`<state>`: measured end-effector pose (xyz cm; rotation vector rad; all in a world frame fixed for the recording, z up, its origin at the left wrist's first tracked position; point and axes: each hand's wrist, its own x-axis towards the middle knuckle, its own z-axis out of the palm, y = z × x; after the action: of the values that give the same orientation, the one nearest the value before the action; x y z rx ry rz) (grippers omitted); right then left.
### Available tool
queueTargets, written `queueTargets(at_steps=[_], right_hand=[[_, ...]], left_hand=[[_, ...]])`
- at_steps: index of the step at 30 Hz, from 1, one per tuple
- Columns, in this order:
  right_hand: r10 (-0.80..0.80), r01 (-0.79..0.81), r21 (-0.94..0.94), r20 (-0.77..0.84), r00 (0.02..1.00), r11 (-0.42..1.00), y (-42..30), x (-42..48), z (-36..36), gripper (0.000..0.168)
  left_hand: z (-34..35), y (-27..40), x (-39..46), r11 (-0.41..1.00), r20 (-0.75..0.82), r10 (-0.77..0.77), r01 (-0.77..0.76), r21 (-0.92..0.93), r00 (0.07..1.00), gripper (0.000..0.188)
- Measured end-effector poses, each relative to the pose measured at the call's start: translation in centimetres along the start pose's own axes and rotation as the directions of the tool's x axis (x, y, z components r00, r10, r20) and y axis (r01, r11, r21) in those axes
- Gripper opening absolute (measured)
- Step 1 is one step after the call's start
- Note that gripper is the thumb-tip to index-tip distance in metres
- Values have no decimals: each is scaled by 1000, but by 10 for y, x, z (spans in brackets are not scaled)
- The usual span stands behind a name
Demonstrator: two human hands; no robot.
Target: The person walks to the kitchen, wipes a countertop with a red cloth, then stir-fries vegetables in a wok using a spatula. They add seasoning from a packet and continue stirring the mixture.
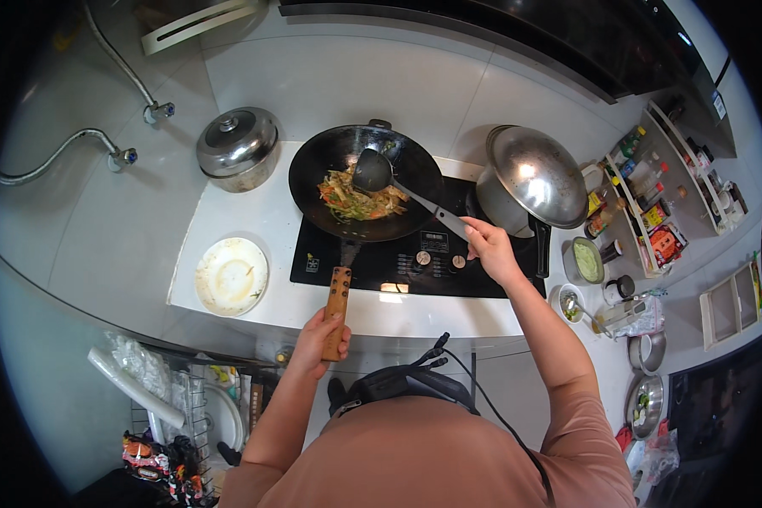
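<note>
My left hand point(320, 340) grips the wooden handle point(337, 301) of a dark wok point(305, 181). In my right hand point(492, 247) is the grey handle of a cooking ladle point(373, 171). The ladle's black bowl rests over the cooked food point(359, 206) inside the wok, hiding part of it. Brownish pieces with green and orange shreds make up this food. Beneath the wok lies a black glass cooktop point(381, 279) with two knobs. A used white plate point(231, 277), bearing a few scraps, sits on the counter to the left.
A lidded steel pot point(241, 149) stands at the back left. Behind my right hand, a large pot carries a domed metal lid point(536, 174). Further right are a small bowl with a spoon point(569, 305), a green-filled container point(587, 261) and bottles on a rack point(635, 209). A range hood point(546, 38) overhangs the back.
</note>
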<state>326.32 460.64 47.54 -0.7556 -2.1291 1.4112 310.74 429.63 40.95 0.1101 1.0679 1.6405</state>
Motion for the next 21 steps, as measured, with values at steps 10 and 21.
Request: queueTargets(at_steps=[10, 21], right_hand=[[114, -106, 195, -28, 993, 975, 17, 28, 47, 30], [294, -241, 452, -49, 955, 859, 11, 14, 64, 34]], left_hand=[[1, 0, 0, 1000, -13, 8, -8, 13, 1000, 18], [0, -1, 1, 1000, -13, 6, -6, 11, 1000, 17]])
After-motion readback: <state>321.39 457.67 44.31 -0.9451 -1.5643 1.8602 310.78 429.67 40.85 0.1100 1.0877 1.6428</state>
